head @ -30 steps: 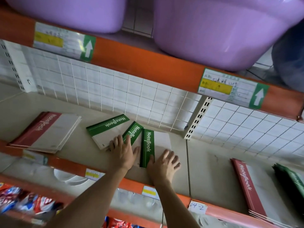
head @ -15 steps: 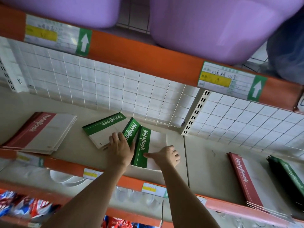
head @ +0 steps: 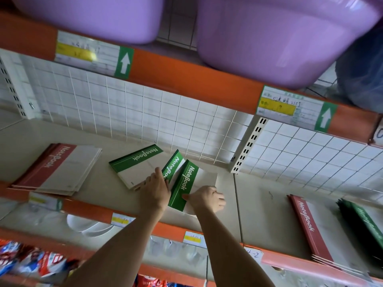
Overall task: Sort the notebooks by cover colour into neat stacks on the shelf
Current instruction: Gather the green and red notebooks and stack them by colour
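Shelf [head: 103, 189], green "NoteBook" notebooks [head: 135, 157], price tags [head: 276, 106] seemingly handwritten

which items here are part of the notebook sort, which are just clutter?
In the job: three fanned green notebooks under the left hand and right hand; red notebook stack; far-right red stack; far-right green stack.

Lying about: purple tubs; snack packets; price labels.
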{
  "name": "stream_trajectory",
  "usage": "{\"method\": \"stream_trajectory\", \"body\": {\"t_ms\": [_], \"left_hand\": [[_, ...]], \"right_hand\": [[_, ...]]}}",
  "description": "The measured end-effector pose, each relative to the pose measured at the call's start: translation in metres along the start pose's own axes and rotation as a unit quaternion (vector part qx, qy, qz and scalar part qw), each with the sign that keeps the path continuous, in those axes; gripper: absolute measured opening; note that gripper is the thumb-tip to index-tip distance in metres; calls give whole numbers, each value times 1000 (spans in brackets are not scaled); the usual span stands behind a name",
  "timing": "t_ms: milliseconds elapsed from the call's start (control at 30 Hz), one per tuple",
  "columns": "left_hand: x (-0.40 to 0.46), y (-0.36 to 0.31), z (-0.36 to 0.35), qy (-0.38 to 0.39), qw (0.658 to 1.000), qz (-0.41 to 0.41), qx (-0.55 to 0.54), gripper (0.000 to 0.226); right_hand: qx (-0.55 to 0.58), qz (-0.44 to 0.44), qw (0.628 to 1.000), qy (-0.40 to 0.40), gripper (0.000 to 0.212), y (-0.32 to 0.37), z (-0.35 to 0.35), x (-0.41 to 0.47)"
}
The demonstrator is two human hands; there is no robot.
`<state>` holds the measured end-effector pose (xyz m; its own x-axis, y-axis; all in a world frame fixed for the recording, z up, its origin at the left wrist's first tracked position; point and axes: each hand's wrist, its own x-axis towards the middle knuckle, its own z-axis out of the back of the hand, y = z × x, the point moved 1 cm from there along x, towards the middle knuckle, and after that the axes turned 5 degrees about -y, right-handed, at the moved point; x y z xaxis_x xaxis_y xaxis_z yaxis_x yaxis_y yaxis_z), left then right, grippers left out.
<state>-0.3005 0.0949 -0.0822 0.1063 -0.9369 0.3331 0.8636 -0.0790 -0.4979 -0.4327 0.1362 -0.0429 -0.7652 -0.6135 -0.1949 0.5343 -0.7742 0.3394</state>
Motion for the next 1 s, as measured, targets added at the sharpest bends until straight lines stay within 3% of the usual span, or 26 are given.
{"method": "stream_trajectory", "body": {"t_ms": [167, 433, 533, 733, 933, 1000], "left_hand": [[1, 1, 1, 2, 1000, 2, -6, 31], [1, 3, 5, 3, 999, 32, -42, 30], [3, 4, 4, 6, 999, 25, -48, 29], [1, 5, 6, 9, 999, 19, -49, 28], [-4, 6, 12, 10, 999, -21, -38, 14], [-6, 9, 15, 2, 999, -33, -38, 15]], "right_hand": [[39, -41, 997, 52, 130, -5, 4, 10], [99, -46, 991, 76, 112, -15, 0, 23], [116, -8, 990, 85, 95, -19, -2, 24], [57, 62, 996, 10, 79, -29, -6, 9], [69, 85, 993, 35, 67, -33, -2, 11], [121, 85, 987, 70, 58, -39, -7, 13]]}}
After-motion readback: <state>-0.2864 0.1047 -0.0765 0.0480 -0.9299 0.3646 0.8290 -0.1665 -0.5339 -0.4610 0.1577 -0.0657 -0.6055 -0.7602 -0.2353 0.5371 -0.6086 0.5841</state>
